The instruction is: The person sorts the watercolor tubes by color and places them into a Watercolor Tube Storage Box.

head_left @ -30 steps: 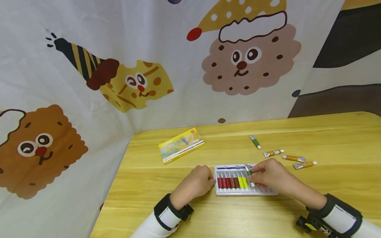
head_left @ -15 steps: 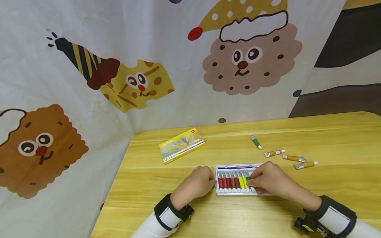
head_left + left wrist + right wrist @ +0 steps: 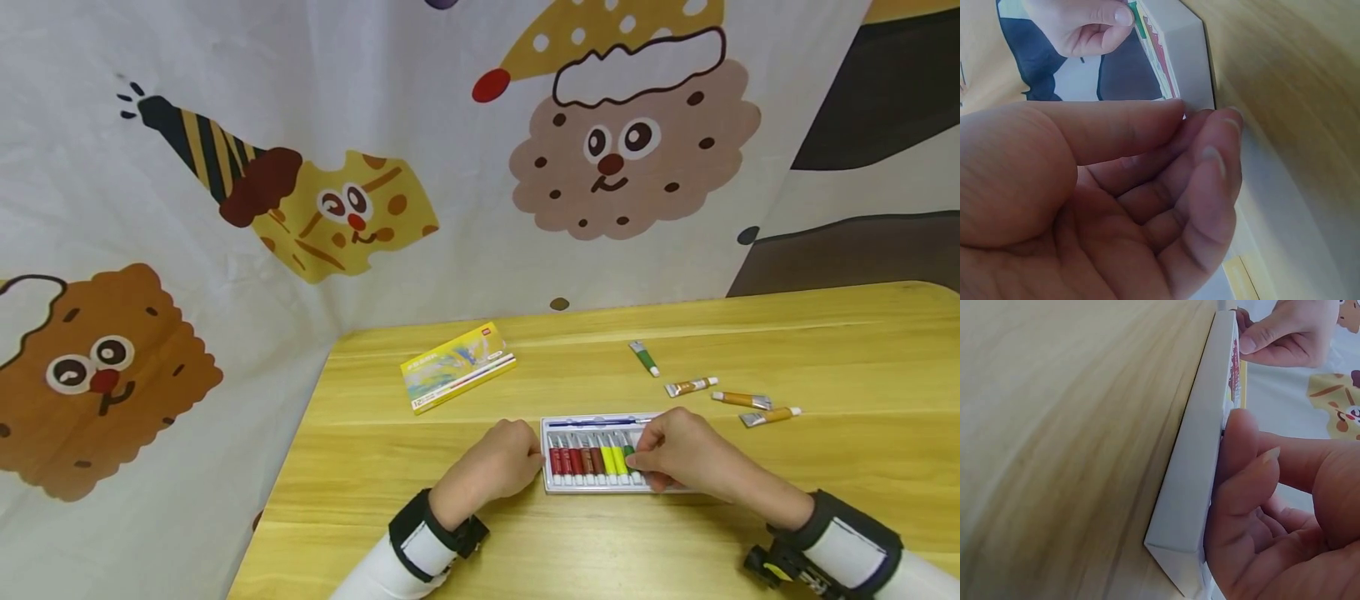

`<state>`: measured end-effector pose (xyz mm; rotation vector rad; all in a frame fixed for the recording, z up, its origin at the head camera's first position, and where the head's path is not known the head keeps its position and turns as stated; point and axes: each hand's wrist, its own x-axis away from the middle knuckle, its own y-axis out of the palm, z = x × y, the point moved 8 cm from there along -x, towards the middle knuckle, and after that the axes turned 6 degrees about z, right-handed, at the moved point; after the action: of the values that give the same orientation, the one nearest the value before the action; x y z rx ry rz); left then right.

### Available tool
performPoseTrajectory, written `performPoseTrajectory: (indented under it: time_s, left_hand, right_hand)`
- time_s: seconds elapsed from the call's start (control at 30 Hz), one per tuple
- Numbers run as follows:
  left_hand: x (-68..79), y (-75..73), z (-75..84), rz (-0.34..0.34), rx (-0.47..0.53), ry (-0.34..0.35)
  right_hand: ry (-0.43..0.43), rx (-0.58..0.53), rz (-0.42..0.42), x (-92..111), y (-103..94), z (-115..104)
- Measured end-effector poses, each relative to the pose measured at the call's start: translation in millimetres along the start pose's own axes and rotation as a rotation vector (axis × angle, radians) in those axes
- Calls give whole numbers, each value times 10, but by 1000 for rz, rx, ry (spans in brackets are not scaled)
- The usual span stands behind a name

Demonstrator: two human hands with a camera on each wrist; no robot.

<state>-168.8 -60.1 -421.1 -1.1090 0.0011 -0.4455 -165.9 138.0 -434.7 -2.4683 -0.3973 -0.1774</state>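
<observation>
A white plastic tray (image 3: 600, 491) holds a row of several small paint tubes (image 3: 587, 461), red, brown and yellow. Along its back lies a thin blue brush (image 3: 588, 424). My left hand (image 3: 491, 462) grips the tray's left end, thumb and fingers meeting at the edge in the left wrist view. Over the tray's right half, my right hand (image 3: 686, 450) pinches a green paint tube (image 3: 629, 451) beside the yellow ones. That tube is down in the row, its right side hidden by the fingers. In the right wrist view, the right fingers (image 3: 1241, 494) curl against the tray's long wall.
Behind the tray to the right lie another green tube (image 3: 645, 358) and 3 ochre-orange tubes (image 3: 691, 387). A yellow paint box (image 3: 459, 368) rests at the back left of the wooden table (image 3: 420, 533). A printed cartoon curtain (image 3: 465, 250) hangs behind the table.
My right hand has lowered the green tube from a tilt above the tray into line beside the yellow tubes. My left hand has stayed at the tray's end.
</observation>
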Motion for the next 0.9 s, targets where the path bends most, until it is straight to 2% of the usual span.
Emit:
performPoseTrajectory:
  time_s: [0.3, 0.6, 0.9]
  left_hand:
    - [-9, -3, 21, 1, -21, 16]
    - [7, -5, 1, -13, -14, -6]
    - [-8, 8, -6, -11, -9, -3]
  right_hand:
    - [-13, 46, -3, 5, 7, 12]
    - [-74, 10, -60, 30, 7, -32]
    - [-70, 30, -59, 17, 26, 21]
